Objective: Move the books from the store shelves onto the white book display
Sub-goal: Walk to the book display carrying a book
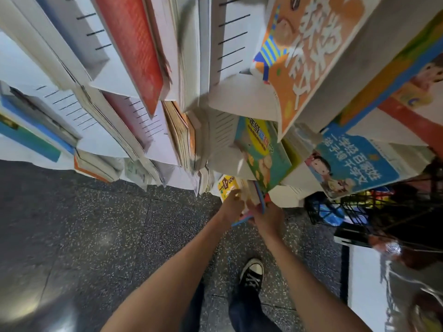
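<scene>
A tall white book display (230,92) with slotted pockets fills the upper view, packed with books on several tiers. Both my arms reach down to its lowest tier. My left hand (231,206) and my right hand (266,215) hold a small stack of thin books (254,200) with blue and red edges, right at the bottom pocket. A yellow-covered book (227,184) stands just beyond my left hand. A green and yellow book (261,152) sits in the pocket above. The fingers are blurred and partly hidden by the books.
Dark speckled floor (96,224) lies below. My black sneaker (251,274) stands under my arms. A black wire basket (359,212) with goods sits at the right, beside a blue children's book (354,161) and an orange one (309,51).
</scene>
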Available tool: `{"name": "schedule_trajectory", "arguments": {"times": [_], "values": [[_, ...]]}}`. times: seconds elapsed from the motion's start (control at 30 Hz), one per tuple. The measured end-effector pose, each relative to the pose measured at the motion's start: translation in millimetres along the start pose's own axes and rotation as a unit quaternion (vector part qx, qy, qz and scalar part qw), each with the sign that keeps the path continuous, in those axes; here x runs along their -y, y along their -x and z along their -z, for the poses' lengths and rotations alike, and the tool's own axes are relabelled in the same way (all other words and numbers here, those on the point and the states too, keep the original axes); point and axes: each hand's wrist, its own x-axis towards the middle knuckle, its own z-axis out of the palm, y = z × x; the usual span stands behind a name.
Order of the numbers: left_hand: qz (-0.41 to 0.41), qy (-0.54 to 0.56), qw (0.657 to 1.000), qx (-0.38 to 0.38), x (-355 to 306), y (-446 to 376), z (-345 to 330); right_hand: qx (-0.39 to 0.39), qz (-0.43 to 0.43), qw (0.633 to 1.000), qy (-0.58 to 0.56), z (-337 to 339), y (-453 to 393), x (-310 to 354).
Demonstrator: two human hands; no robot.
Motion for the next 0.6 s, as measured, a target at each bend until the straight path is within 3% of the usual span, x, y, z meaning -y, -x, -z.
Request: {"name": "schedule_trajectory", "arguments": {"times": [0.27,0.6], "values": [[-0.003,0.022,1.000,0.015,-15,-43,-5,-0.060,0.057,0.994,0.076,-14,-41,-7],[-0.054,-0.042,0.997,0.019,-3,-45,-24,0.084,-0.034,0.994,0.056,26,-50,-19]]}}
